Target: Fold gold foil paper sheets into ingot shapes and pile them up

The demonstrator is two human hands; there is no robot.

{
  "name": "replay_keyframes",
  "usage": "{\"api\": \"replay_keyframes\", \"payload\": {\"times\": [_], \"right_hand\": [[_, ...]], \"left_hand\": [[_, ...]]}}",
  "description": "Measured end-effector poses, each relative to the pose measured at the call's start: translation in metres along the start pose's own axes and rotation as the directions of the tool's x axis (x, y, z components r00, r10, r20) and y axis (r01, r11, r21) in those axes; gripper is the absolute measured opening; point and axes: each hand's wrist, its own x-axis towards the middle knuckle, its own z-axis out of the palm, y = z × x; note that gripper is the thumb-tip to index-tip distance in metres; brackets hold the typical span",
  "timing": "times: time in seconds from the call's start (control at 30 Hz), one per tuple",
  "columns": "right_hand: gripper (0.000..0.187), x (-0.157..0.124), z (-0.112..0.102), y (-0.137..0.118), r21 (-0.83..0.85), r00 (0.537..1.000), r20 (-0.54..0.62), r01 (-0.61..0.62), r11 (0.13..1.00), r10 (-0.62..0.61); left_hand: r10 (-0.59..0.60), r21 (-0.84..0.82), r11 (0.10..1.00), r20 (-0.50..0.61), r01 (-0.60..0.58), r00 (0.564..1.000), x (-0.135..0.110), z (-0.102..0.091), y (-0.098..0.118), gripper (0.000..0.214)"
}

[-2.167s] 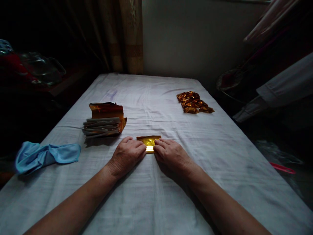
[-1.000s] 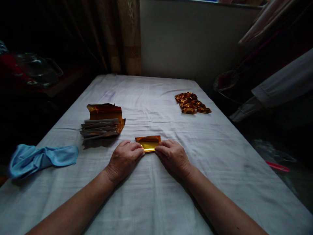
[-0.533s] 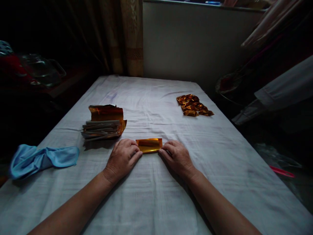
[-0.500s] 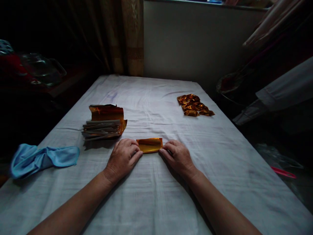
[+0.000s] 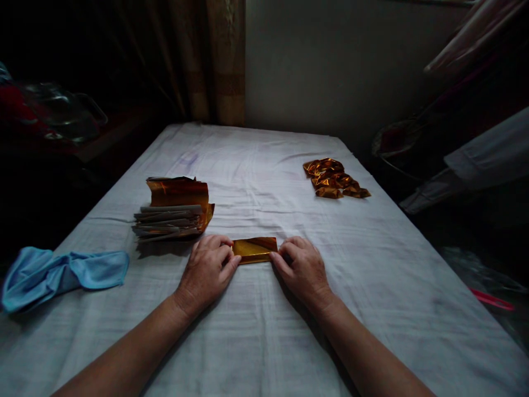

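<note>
Between my hands a small sheet of shiny gold foil paper [image 5: 255,249] lies on the white cloth, with a folded strip along its near edge. My left hand [image 5: 210,264] grips its left end, thumb on the near fold and fingers curled behind. At the right end, my right hand [image 5: 301,267] pinches the near corner between thumb and bent fingers. Just beyond my left hand stands a stack of gold foil paper sheets [image 5: 177,194], loosely curled, their grey edges toward me. Several folded gold foil pieces [image 5: 333,177] sit in a cluster at the far right.
A light blue cloth [image 5: 68,273] lies crumpled at the left side of the table, which a white sheet [image 5: 256,342] covers. A glass jug [image 5: 68,113] stands on dark furniture at left. A curtain [image 5: 225,66] hangs behind; something pink [image 5: 491,299] is beyond the right edge.
The foil paper's near edge now shows a flatter, clearer folded strip, and its far part lies more open. Both hands keep their hold. The view has tilted slightly downward.
</note>
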Motion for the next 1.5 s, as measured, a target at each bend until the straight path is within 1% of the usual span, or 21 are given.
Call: {"api": "replay_keyframes", "payload": {"times": [0.13,0.4,0.63,0.97,1.13,1.23,1.4,1.5], "right_hand": [[0.022,0.0006,-0.0002,-0.0026,-0.039,0.999,0.011,-0.034,0.999,0.034],[0.023,0.0008,0.0011,-0.0068,-0.088,0.998,-0.012,-0.057,0.995,0.056],[0.023,0.0021,0.0017,-0.0072,-0.112,0.997,-0.001,-0.073,0.991,0.073],[0.022,0.001,0.0013,-0.0053,-0.051,0.998,0.001,-0.061,0.997,0.061],[0.022,0.0013,0.0003,-0.0053,-0.048,0.998,-0.002,-0.059,0.997,0.059],[0.02,0.0013,0.0008,-0.005,-0.035,0.998,0.008,-0.067,0.997,0.068],[0.008,0.0002,0.0038,-0.0037,-0.003,0.997,-0.013,-0.074,0.997,0.074],[0.002,0.0003,0.0044,-0.0043,0.034,0.998,-0.003,-0.056,0.998,0.056]], "left_hand": [[-0.008,0.012,1.0,0.01,0.008,1.0,0.001,0.0002,0.0012,0.023],[-0.021,0.028,0.999,0.019,0.021,1.0,0.0018,0.0007,0.0033,0.022],[-0.036,0.049,0.998,0.036,0.034,0.999,0.0022,0.0009,0.0048,0.021],[-0.059,0.01,0.998,0.045,0.059,0.997,0.0041,0.0007,0.0032,0.023],[-0.074,0.006,0.997,0.057,0.074,0.996,0.0045,-0.0001,0.0042,0.022],[-0.068,0.013,0.998,0.056,0.067,0.996,0.0047,-0.0001,0.005,0.02],[-0.067,0.029,0.997,0.051,0.066,0.996,0.004,0.0005,0.0049,0.019],[-0.067,0.049,0.997,0.041,0.065,0.997,0.0029,0.001,0.0046,0.012]]}}
